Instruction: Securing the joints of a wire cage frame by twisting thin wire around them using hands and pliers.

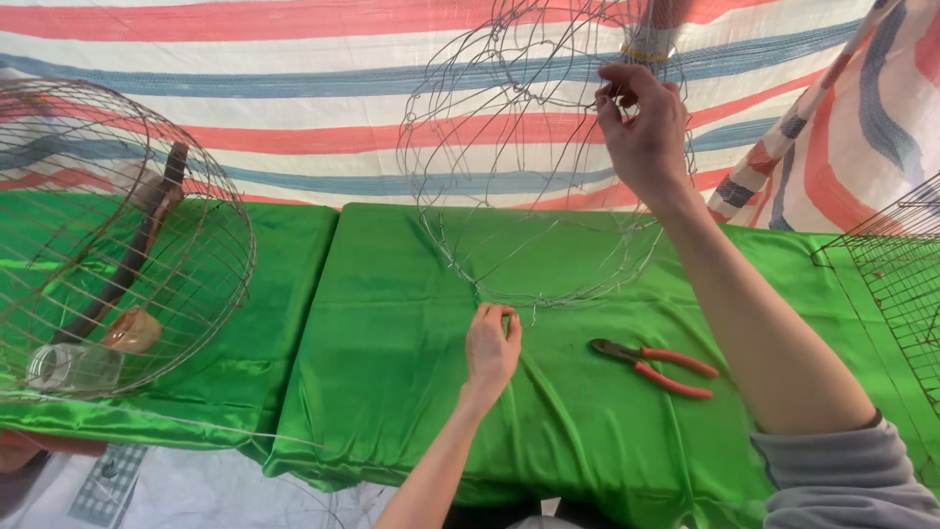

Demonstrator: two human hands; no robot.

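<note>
At nine o'clock a finished-looking round wire cage [117,235] is seen lying on its side on the table [392,411], which is draped in green cloth; a dark curved stick [137,245], a small brown cup [132,330] and a clear glass jar [73,367] are seen through its bars, though it cannot be told from this view whether they lie inside or behind it. Near the middle, at six o'clock, the left hand [492,348] is pressed against the lower rim of a second wire frame [534,176], the fingertips pinched on the rim wire where it meets the cloth. That frame is stood on the table and rises towards twelve o'clock; only a sparse set of thin hoops and ribs is in place, with wide gaps between them, so the weaving is judged to be at an early stage, most of the bars still to be added. At one o'clock the right hand [641,127] is raised to the upper part of the frame, thumb and forefinger closed on a wire there. Orange-handled pliers [654,364] are left lying on the cloth at four o'clock, untouched. At three o'clock the edge of a flat wire mesh panel [896,279] is seen.
</note>
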